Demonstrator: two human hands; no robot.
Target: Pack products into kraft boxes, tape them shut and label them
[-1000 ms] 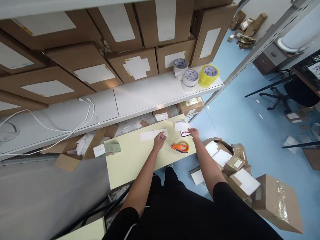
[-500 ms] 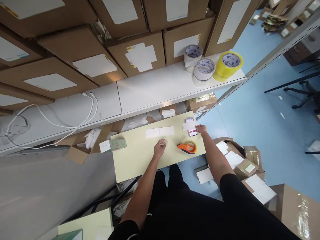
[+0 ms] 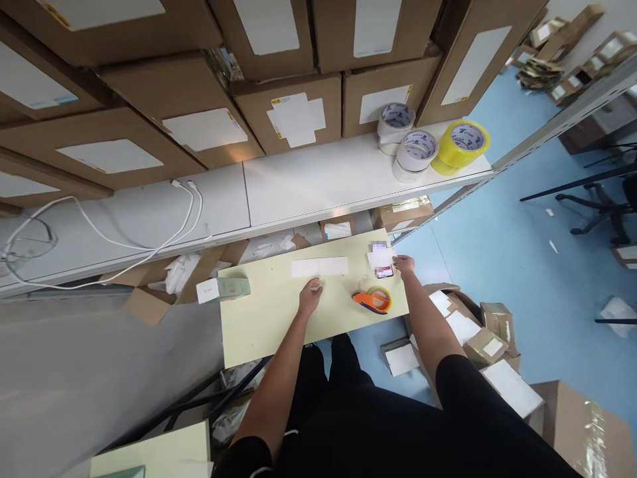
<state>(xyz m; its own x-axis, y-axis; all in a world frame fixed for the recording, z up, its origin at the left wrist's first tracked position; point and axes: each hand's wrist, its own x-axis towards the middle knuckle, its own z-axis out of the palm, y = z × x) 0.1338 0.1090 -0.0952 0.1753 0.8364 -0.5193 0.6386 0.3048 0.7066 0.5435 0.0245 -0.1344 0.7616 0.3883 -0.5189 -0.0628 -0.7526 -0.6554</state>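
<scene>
My right hand (image 3: 405,264) is at the right end of a pale yellow table (image 3: 269,312), its fingers closed on the edge of a white paper slip (image 3: 379,259). The slip lies across a phone (image 3: 384,271) with a lit screen, partly covering it. My left hand (image 3: 310,296) hovers over the table's middle, fingers loosely curled and apart, nothing visible in them. Just beyond it lies a strip of white labels (image 3: 319,267). An orange tape dispenser (image 3: 372,301) with a yellow-rimmed roll rests between my hands, nearer the right one.
A green and white box (image 3: 233,287) sits at the table's left end. Behind, a grey shelf (image 3: 308,179) bears cardboard boxes (image 3: 293,113), tape rolls (image 3: 417,149) and a white cable (image 3: 172,232). Open cartons (image 3: 572,425) stand on the floor to the right.
The camera view has shifted slightly. My left hand has moved a little to the left over the table. My right hand stays at the paper slip by the phone.
</scene>
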